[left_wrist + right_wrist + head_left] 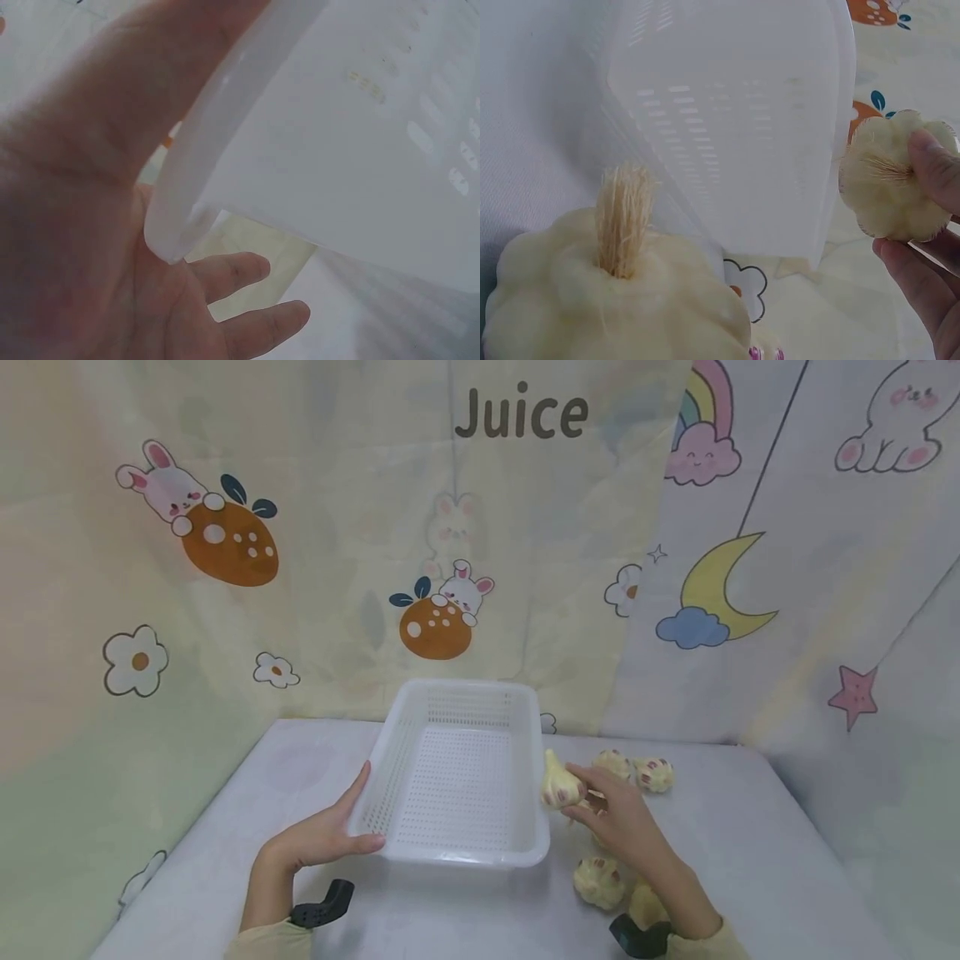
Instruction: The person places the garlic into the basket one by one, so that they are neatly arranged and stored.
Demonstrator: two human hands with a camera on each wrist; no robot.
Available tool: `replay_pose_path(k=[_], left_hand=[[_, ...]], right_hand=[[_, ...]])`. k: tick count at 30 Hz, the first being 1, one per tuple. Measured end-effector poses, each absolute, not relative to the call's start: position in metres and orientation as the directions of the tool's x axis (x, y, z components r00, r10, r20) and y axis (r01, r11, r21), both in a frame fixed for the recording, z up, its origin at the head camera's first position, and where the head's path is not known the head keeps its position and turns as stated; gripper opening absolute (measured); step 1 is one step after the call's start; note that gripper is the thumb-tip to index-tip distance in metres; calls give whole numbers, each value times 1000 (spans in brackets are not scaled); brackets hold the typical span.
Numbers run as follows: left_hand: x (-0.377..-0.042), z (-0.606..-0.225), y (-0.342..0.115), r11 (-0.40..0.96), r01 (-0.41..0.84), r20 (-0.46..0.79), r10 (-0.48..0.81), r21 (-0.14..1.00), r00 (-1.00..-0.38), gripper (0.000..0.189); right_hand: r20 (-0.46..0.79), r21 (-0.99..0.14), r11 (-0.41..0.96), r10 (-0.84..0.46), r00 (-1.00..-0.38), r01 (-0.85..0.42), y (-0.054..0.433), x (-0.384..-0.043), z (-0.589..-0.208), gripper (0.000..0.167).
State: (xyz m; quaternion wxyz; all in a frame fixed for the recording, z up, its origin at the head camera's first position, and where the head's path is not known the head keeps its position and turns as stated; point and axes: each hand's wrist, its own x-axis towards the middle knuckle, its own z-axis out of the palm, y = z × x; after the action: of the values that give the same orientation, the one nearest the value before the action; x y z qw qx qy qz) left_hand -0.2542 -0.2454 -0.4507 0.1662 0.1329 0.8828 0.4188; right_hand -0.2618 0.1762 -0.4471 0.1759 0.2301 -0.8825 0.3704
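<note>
A white plastic basket (468, 858) with perforated sides and floor is tilted up, and no items show inside it. My left hand (324, 833) holds its left side, the thumb at the near left corner of the rim; in the left wrist view, two fingers (262, 330) reach out beneath the basket. My right hand (618, 818) pinches a garlic bulb (561, 783) between thumb and fingers, right beside the basket's right rim. The right wrist view shows that held bulb's root end (889, 169) facing the camera.
More garlic bulbs lie on the white table (750, 860) around my right hand: a pair behind it, including one bulb (654, 774), and others nearer, including another bulb (598, 883). A printed cloth backdrop (337, 527) stands behind the table.
</note>
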Motion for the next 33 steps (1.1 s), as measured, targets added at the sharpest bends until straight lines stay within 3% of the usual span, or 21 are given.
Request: replay_pose_path(k=[5, 11, 20, 25, 33], left_hand=[[-254, -453, -246, 619, 90, -185, 366, 780, -912, 114], [-257, -454, -240, 631, 93, -187, 363, 770, -913, 112], [-260, -458, -237, 607, 98, -179, 379, 789, -908, 115], [-262, -460, -241, 592, 88, -181, 380, 801, -907, 116], [-261, -459, -246, 600, 93, -174, 372, 795, -912, 119]], right_hand=[[491, -568, 603, -297, -819, -560, 175, -262, -444, 58], [392, -606, 642, -272, -879, -469, 180, -261, -438, 55], [316, -542, 750, -235, -919, -378, 179, -265, -430, 54], [312, -490, 769, -286, -906, -411, 172, -273, -419, 54], [292, -549, 689, -372, -881, -473, 162, -290, -401, 54]])
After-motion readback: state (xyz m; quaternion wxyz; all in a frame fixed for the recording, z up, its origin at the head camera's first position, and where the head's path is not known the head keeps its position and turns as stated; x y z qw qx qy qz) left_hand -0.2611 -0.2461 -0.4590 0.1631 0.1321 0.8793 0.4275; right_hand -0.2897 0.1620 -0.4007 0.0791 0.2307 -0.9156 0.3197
